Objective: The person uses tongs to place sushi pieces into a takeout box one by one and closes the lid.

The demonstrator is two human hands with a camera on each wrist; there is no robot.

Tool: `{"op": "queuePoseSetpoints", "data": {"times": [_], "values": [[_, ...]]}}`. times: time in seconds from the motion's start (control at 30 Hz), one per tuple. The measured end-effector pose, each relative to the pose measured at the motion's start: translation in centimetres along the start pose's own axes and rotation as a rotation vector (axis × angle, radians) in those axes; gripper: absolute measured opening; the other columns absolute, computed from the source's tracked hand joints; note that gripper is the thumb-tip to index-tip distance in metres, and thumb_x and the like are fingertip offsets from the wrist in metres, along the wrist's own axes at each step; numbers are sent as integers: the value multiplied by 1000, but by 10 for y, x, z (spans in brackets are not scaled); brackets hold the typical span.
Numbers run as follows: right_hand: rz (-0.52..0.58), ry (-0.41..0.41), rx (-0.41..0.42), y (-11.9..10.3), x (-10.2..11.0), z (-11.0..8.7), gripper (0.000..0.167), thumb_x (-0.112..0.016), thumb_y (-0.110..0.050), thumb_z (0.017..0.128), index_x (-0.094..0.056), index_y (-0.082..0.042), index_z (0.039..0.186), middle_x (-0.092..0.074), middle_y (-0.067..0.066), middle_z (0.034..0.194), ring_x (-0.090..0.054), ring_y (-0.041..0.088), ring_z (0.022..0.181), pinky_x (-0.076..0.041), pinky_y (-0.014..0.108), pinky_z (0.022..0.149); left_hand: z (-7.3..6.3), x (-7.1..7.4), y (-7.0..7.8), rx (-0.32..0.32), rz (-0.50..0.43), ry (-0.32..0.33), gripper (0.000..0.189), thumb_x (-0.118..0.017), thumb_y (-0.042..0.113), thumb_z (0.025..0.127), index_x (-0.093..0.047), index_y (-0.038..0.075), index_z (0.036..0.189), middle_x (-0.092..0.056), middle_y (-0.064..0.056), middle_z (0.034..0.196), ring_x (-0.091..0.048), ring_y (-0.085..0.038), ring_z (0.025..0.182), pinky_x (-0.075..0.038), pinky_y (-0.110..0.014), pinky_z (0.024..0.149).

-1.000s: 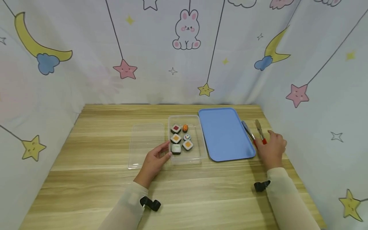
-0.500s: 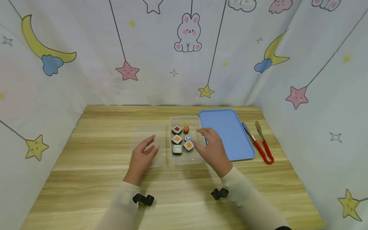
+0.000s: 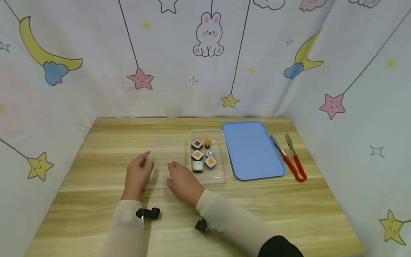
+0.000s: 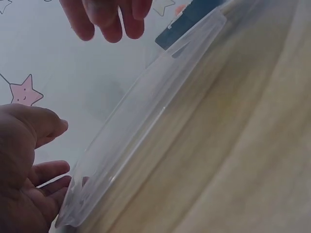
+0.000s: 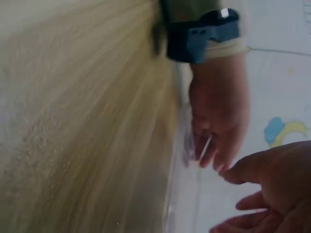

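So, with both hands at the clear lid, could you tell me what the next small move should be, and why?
Probably close the fingers on the clear lid and lift it. The left hand is at its left edge and the right hand at its near right, neither clearly gripping, while the sushi box beside it stands uncovered.

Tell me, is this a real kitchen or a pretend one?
Probably a pretend play corner: toy sushi pieces in a clear box, a blue tray, and cartoon bunny-and-stars curtains hung around a wooden table.
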State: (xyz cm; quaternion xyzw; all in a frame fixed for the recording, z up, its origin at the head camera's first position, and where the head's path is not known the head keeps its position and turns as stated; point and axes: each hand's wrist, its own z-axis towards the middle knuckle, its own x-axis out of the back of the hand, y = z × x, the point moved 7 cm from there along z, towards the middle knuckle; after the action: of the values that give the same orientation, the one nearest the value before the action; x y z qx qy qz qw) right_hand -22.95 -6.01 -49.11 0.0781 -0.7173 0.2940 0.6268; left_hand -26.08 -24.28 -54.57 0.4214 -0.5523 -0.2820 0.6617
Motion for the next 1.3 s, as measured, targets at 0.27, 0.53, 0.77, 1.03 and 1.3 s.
{"op": "queuePoseSetpoints", "data": {"times": [0.27,0.53,0.77,1.03,1.3], "values": [[-137,-12,-172,8,-31,28,60,-51,-27,109,-35,5,157,-35,29,160,-33,38,151,-30,42,124,2,1,-4,-16,33,53,46,-68,13,98,-63,6,143,-58,-26,144,-57,-42,131,-46,-54,111],[7,67,-295,31,-33,32,64,-58,-25,104,-37,8,155,-41,26,155,-39,36,143,-36,40,119,5,-5,-4,-25,63,89,44,-58,0,95,-66,3,138,-67,-23,125,-64,-35,112,-53,-49,98],[-4,94,-291,35,-39,30,63,-58,-28,104,-41,6,154,-39,31,155,-35,42,146,-33,45,121,6,-3,-3,29,20,92,48,-54,-5,91,-66,1,137,-69,-23,120,-66,-33,108,-56,-39,91],[153,160,-294,37,-35,27,63,-62,-28,102,-44,4,153,-42,28,154,-38,41,143,-36,46,119,7,5,-13,135,-168,50,48,-63,-2,93,-64,3,141,-68,-17,134,-64,-23,113,-48,-7,79],[270,129,-292,31,-26,26,64,-62,-30,101,-44,2,154,-46,23,154,-36,38,147,-31,47,121,-4,21,-11,257,-313,18,45,-69,7,98,-63,6,143,-63,-15,141,-62,-4,110,-52,-8,83]]}}
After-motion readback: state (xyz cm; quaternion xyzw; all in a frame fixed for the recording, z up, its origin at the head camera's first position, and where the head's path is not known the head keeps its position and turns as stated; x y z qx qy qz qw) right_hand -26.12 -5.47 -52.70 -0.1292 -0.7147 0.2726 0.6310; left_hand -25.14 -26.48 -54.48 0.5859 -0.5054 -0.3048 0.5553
